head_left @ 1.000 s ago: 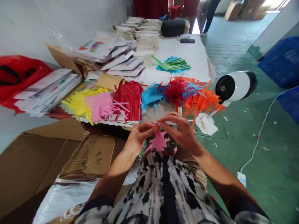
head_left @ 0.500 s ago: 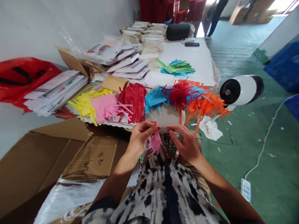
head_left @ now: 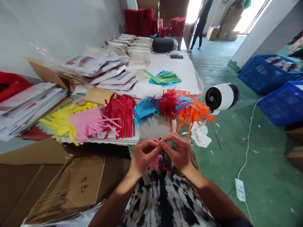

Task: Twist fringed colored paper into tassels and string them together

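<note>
My left hand (head_left: 145, 155) pinches the top of a small pink fringed paper tassel (head_left: 155, 162), which hangs below the fingers, partly hidden by the hand. My right hand (head_left: 177, 151) is closed, its thumb and fingertips meeting those of the left. A tiny dark thing shows where the fingertips touch; its kind is unclear. On the table just beyond lie cut fringes of paper: yellow (head_left: 63, 118), pink (head_left: 86, 123), dark red (head_left: 121, 115), blue (head_left: 146, 108) and orange (head_left: 196, 113).
Stacked printed sheets (head_left: 30, 107) and a brown envelope (head_left: 99, 95) lie left. Green paper strips (head_left: 165, 77) sit farther back. A cardboard box (head_left: 71, 179) stands open at lower left. At right are a white fan (head_left: 223, 97), blue crates (head_left: 279, 104) and a power strip (head_left: 240, 189). A person (head_left: 201, 25) stands far off.
My right hand has come in to meet the left, its fingers closing at the tassel's top. The view has shifted, bringing the blue crates further into sight.
</note>
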Motion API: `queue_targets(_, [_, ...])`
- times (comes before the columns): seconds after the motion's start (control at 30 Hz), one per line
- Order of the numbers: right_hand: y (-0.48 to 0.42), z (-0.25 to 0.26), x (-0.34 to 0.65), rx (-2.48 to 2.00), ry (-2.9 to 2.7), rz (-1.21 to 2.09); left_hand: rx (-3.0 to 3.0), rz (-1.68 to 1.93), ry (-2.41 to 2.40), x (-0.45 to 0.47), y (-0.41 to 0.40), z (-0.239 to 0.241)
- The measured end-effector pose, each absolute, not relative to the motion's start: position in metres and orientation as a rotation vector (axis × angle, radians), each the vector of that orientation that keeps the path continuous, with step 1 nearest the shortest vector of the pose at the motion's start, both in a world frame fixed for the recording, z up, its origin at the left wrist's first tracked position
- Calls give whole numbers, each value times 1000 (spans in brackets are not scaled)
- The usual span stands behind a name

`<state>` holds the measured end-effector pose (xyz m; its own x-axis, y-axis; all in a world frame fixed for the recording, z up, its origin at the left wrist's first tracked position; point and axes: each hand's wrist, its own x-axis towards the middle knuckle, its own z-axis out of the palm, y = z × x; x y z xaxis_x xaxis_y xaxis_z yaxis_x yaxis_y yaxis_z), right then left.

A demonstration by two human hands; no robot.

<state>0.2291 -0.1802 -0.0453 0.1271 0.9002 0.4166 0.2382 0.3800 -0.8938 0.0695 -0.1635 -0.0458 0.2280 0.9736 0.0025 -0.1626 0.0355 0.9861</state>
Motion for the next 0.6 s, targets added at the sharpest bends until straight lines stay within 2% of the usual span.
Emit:
queue_targets(0.4, [-179, -47, 235, -1101, -1298, 670, 1069, 1076, 1015, 76, -162, -54])
queue_targets(0.6, [-178, -51, 236, -1159, -1337, 626, 1199, 1041, 963, 78, -156, -60])
